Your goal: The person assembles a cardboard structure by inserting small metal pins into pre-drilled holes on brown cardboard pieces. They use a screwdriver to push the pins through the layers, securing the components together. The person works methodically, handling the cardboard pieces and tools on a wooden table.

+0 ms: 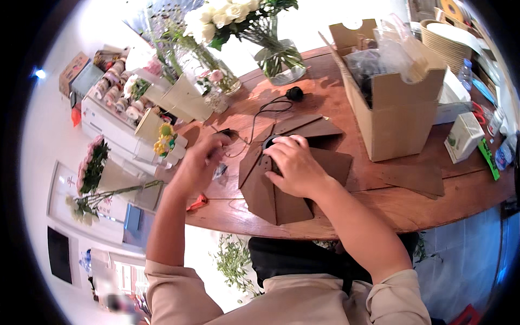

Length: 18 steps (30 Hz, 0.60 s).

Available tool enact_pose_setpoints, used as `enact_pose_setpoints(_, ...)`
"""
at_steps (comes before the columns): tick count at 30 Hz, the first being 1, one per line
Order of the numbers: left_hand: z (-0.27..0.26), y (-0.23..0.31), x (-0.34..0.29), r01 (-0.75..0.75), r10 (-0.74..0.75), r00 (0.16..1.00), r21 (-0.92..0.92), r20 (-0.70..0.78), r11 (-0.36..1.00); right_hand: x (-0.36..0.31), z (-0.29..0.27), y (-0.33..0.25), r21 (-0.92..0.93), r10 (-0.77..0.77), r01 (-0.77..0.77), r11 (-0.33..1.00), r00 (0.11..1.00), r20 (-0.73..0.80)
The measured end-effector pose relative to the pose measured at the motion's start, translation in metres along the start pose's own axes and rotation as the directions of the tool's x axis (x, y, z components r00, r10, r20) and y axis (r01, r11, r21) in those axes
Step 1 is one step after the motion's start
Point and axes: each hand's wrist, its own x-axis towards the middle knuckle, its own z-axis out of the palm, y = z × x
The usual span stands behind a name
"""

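Several flat brown panels (290, 208) lie fanned out and overlapping on the wooden table in front of me. At their middle is a black round piece (269, 142). My right hand (295, 168) is over it, fingers bent around its edge and thumb spread lower on the panels. My left hand (201, 162) hovers left of the panels, its fingers curled and slightly blurred; whether they hold anything is unclear. Beyond it, a thin black cable (254, 122) runs up to a dark coiled bundle (294, 94). More brown panels (414, 180) lie at the right.
An open cardboard box (398, 127) with plastic wrapping stands at right, near a small carton (464, 138) and a green cutter (488, 160). White roses in a glass vase (279, 62) stand at the back. Flower pots line the left; a red-orange tool (197, 202) lies by the front edge.
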Motion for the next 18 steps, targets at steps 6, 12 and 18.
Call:
enact_pose_setpoints(6,0.012,-0.153,-0.045,0.402,-0.471,0.831,-0.265,-0.297,0.876,0.002,0.003,-0.009,-0.009,-0.008,0.008,1.000,0.999,-0.041)
enact_pose_setpoints(12,0.046,-0.191,-0.088,0.703,-0.765,0.615,-0.305,-0.194,0.642,0.001,0.002,-0.004,-0.025,0.015,-0.016,1.000,0.999,-0.035)
enact_pose_setpoints(18,0.074,-0.204,-0.106,0.620,-0.684,0.707,-0.308,-0.180,0.722,0.002,0.001,-0.008,-0.013,0.019,-0.019,1.000,0.999,-0.042)
